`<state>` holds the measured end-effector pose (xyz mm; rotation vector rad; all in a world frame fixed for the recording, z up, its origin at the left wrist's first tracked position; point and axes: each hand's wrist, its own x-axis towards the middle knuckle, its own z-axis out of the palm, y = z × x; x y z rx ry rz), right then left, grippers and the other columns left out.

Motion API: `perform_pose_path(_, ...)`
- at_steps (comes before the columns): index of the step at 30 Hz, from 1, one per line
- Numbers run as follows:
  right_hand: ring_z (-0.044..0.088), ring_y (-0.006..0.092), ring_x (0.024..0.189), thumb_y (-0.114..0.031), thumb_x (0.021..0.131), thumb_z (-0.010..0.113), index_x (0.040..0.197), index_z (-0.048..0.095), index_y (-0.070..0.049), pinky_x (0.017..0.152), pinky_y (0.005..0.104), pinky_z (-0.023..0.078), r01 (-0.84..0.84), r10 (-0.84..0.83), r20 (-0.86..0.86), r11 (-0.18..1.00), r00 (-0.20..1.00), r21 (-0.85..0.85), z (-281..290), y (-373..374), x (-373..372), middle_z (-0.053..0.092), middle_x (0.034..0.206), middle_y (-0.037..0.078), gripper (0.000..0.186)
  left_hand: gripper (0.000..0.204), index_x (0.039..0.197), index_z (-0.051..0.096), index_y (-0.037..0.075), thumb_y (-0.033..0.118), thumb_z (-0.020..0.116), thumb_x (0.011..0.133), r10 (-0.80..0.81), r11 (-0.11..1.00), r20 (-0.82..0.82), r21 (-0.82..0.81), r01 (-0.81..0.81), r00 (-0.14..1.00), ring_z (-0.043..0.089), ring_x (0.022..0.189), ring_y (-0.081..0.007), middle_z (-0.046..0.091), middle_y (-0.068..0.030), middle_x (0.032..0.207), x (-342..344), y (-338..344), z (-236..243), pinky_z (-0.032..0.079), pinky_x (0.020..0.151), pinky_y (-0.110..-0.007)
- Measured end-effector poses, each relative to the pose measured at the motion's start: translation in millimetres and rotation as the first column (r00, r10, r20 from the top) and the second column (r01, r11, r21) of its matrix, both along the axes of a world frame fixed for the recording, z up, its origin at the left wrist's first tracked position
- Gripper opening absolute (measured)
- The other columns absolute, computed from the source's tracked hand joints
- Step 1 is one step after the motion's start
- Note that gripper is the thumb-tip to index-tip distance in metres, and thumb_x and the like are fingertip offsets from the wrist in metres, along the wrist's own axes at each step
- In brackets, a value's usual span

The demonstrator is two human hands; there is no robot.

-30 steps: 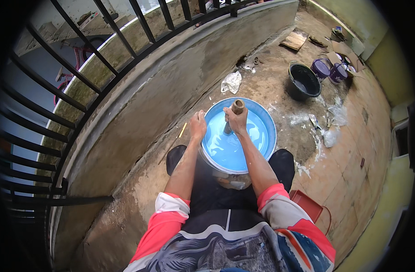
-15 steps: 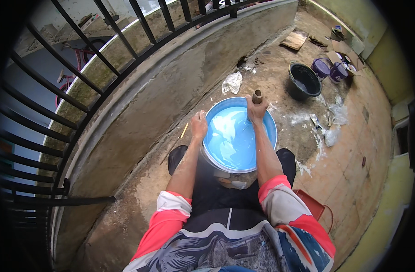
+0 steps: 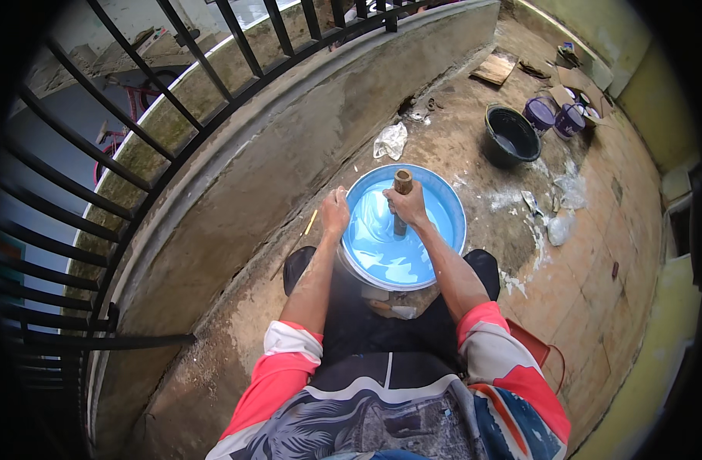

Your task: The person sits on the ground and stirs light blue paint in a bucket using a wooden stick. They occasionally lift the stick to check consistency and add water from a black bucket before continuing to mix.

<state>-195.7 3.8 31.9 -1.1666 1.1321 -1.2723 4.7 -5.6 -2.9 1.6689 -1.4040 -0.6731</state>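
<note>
A white bucket of light blue paint stands between my feet. My right hand is wrapped round a thick brown stick like a length of bamboo, held upright over the middle of the bucket. The stick's lower end is sunk in the paint, which shows swirls and pale reflections around it. My left hand is closed on the bucket's left rim, with the fingers curled over the edge.
A paintbrush lies just in front of me, below the bucket. A black bucket and two purple pails stand far right. A crumpled white bag lies beside the low wall; a red tray is near my right knee.
My right hand has moved the stick left, from the bucket's far right side to its middle. The paint's swirls have shifted. My left hand stays on the rim.
</note>
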Motion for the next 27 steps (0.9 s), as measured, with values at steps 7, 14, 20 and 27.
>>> perform_pose_path(7,0.055,0.0133,0.058,-0.014,0.078,0.077,0.077,0.061,-0.001,0.056,0.0342,0.046,0.392,-0.490,-0.266,0.852,0.830,-0.346,-4,-22,-54,0.060,0.063,0.004,0.021,0.043,0.102,0.068,-0.002,0.034,0.045,0.103,0.004,0.998,-0.061,0.056,0.000,0.998,0.065,0.096,-0.0427,0.069,-0.0262,0.098,-3,0,5,0.048,0.084,-0.048)
perform_pose_path(14,0.062,0.0153,0.064,-0.015,0.076,0.079,0.080,0.063,0.000,0.063,0.0325,0.050,0.550,-0.606,-0.029,0.739,0.795,-0.389,2,-46,4,0.066,0.070,0.005,0.023,0.043,0.098,0.067,-0.003,0.034,0.045,0.102,0.015,1.000,-0.045,0.021,-0.015,0.999,0.064,0.093,-0.0463,0.068,-0.0275,0.095,0,-1,3,0.048,0.080,-0.050)
perform_pose_path(20,0.051,0.0095,0.050,-0.002,0.082,0.071,0.078,0.054,-0.004,0.044,0.0257,0.040,0.294,-0.260,0.269,0.951,0.927,-0.096,-2,-11,27,0.056,0.063,0.002,0.018,0.042,0.098,0.067,-0.003,0.033,0.045,0.102,0.018,1.000,-0.037,-0.014,-0.019,0.999,0.064,0.094,-0.0467,0.068,-0.0276,0.096,-3,3,7,0.048,0.081,-0.051)
perform_pose_path(27,0.054,0.0107,0.049,-0.006,0.079,0.071,0.075,0.056,-0.003,0.045,0.0283,0.042,0.114,-0.114,-0.005,0.993,0.993,-0.038,4,21,-16,0.058,0.061,0.003,0.016,0.041,0.099,0.067,-0.003,0.031,0.045,0.103,-0.016,1.000,-0.063,-0.010,0.016,0.998,0.063,0.096,-0.0466,0.068,-0.0274,0.098,-1,2,3,0.048,0.082,-0.051)
